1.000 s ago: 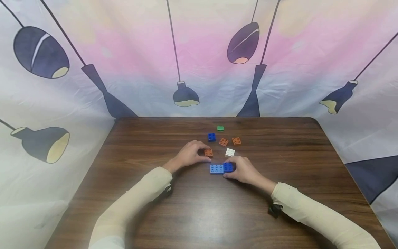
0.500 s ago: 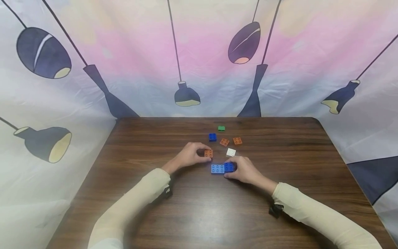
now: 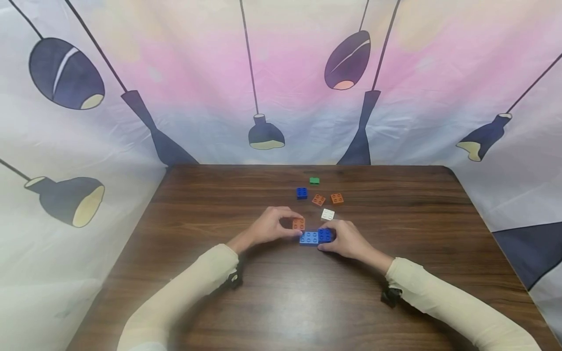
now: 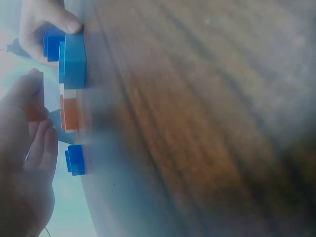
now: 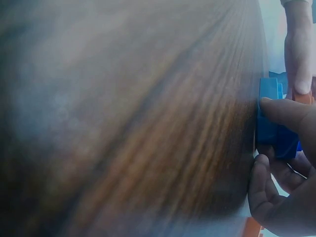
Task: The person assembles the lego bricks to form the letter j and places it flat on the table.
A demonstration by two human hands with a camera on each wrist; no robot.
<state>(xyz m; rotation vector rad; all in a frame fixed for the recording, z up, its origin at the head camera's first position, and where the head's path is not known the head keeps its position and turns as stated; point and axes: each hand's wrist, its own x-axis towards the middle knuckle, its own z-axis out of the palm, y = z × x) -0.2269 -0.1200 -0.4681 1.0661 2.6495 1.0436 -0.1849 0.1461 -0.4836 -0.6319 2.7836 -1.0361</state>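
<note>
My left hand point(image 3: 273, 225) pinches an orange brick point(image 3: 298, 224) between thumb and fingers. In the left wrist view this orange brick point(image 4: 35, 106) is raised off the table, higher than the bricks behind it. My right hand point(image 3: 348, 239) grips a dark blue brick point(image 3: 324, 235), which sits on the right end of a longer light blue brick point(image 3: 309, 238). The right wrist view has my right thumb against the side of the light blue brick point(image 5: 268, 89). The held orange brick is just behind the left end of the light blue brick, studs up.
Behind the hands on the wooden table point(image 3: 281, 302) lie a white brick point(image 3: 327, 214), two orange bricks, one at the centre point(image 3: 318, 200) and one to its right point(image 3: 336, 198), another dark blue brick point(image 3: 301, 193) and a green brick point(image 3: 314, 181). A printed cloth point(image 3: 298, 73) hangs beyond.
My left hand has carried the orange brick toward me and slightly right, closer to the light blue brick. My right hand keeps its grip on the dark blue brick.
</note>
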